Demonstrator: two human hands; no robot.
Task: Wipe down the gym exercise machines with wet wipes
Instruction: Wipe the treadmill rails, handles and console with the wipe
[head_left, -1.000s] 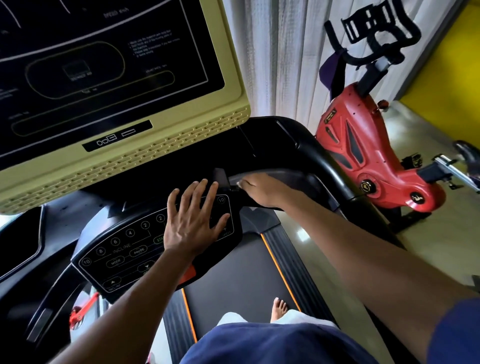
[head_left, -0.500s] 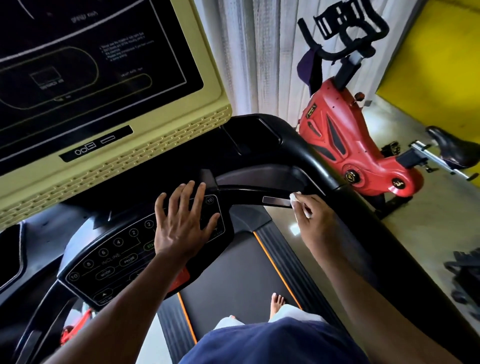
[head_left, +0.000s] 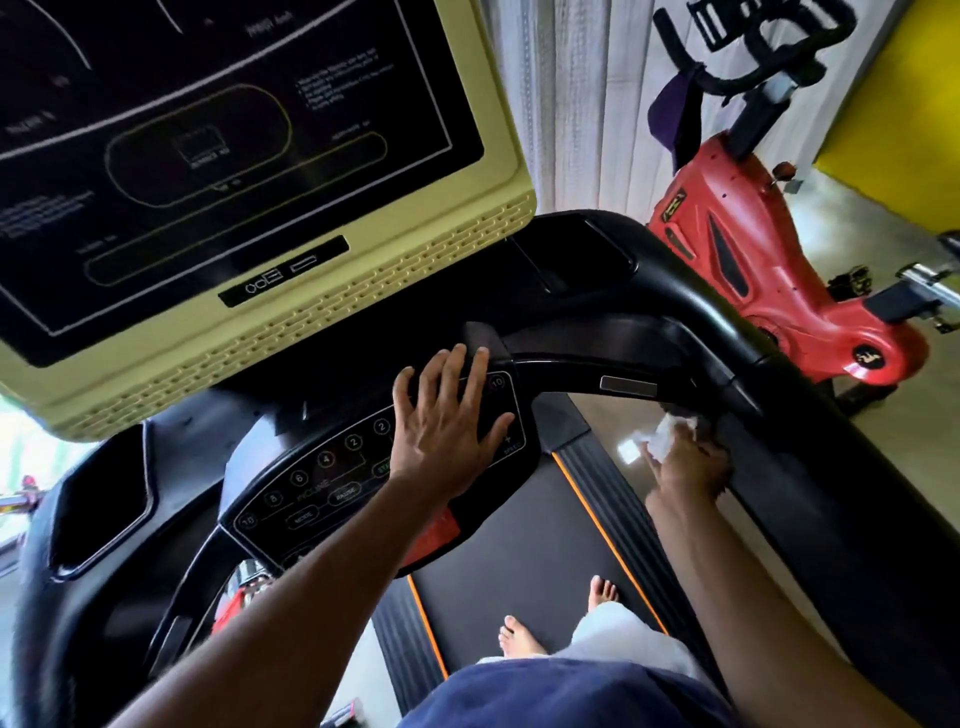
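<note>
While the left hand (head_left: 447, 421) lies flat on the button panel (head_left: 332, 483), the right hand (head_left: 685, 462) grips a wet wipe (head_left: 667, 436) against the treadmill's right handrail (head_left: 737, 400).

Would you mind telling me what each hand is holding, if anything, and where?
The right hand holds a crumpled wipe bunched at its fingertips; the left hand rests flat on the panel, holding nothing.

One treadmill (head_left: 691, 332) fills the near scene, with one cream-framed screen (head_left: 311, 312) at far left and one button panel (head_left: 332, 483) below it. One red exercise bike (head_left: 753, 270) stands at far right. Two hands show: the left hand (head_left: 441, 431) and the right hand (head_left: 685, 467). One white wipe (head_left: 667, 439) is visible at right. Two bare feet (head_left: 519, 636) stand on the one belt (head_left: 519, 545), near the bottom.
</note>
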